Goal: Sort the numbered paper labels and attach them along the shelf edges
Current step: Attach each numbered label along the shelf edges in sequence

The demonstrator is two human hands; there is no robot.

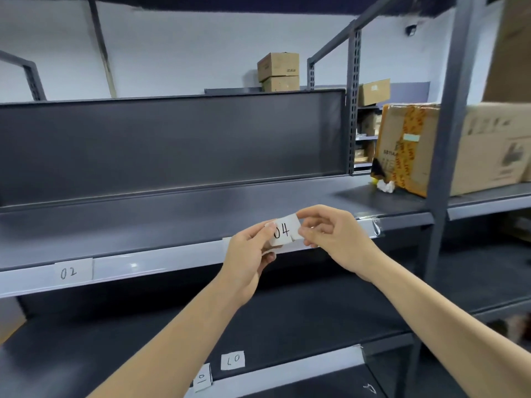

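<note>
- A paper label marked "02" is seen fixed in the pale label strip along the front edge of the middle shelf, at about 8 o'clock in the view.
- On the lower shelf, at about 6 o'clock, two loose labels are found: one marked "01" lying at the front edge, and one marked "07", seen upside down, just to its right and slightly further back.
- The left hand is raised from 7 o'clock with the forearm angled up toward the centre; its thumb and fingers are closed narrowly on the left end of a small stack of labels, and further slips are tucked beneath.
- The label marked "04" is held at the top of that stack, just above the shelf's front strip, near the centre of the view.
- The right hand is brought in from 4 o'clock, the wrist bent; its thumb and forefinger are pinched on the right edge of the "04" label, the other fingers curled loosely.
- Two stacked cardboard boxes are seen on a far rack at 12 o'clock; their contents cannot be told.
- A taped brown box stands on the middle shelf at 2 o'clock, touching a larger plain box to its right; both are closed.
- A crumpled white paper lies against the taped box's lower left corner.
</note>
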